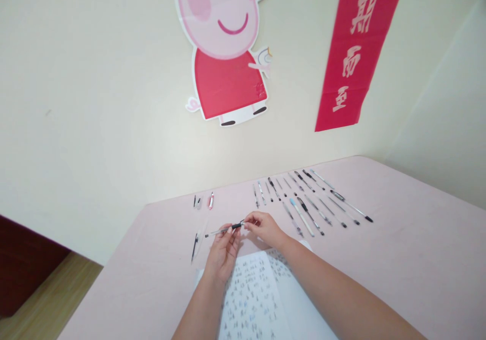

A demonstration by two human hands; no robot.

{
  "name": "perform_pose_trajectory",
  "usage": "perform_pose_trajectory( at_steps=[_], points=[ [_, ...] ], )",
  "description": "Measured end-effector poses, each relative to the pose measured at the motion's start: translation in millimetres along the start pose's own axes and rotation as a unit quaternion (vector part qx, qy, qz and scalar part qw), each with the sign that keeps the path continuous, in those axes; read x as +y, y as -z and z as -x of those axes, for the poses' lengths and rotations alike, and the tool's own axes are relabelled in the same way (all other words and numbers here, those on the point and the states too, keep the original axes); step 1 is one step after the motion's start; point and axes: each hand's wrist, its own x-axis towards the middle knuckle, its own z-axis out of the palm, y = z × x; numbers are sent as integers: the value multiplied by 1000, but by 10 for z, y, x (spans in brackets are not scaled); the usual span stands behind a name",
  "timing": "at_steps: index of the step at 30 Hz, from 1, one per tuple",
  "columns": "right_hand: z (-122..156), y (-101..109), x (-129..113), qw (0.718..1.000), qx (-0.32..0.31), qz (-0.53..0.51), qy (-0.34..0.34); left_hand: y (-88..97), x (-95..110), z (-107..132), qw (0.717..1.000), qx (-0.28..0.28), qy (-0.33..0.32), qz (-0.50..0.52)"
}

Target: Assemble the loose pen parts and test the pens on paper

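My left hand (222, 251) pinches the clear barrel of a pen (225, 229) held level above the pink table (398, 259). My right hand (266, 227) pinches the same pen at its black grip end, fingers closed on the tip. Below my hands lies an open notebook (261, 299) covered with handwriting. A loose pen refill (195, 246) lies on the table just left of my left hand.
Several pens (311, 201) lie in rows on the table to the right of my hands. Small pen caps (204, 201) sit near the wall at the back. A cartoon pig cutout (228, 51) and a red banner (353, 51) hang on the wall. Wooden floor (41, 304) shows at left.
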Motion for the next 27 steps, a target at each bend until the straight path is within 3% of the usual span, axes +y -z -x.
perform_pose_trajectory(
  at_steps=[17, 27],
  points=[
    [14, 30, 100, 989, -16, 139, 48, -14, -17, 22, 999, -21, -4, -32],
    [40, 29, 71, 991, -47, 117, 52, 5, -19, 5, 999, -14, -10, -37]
  ],
)
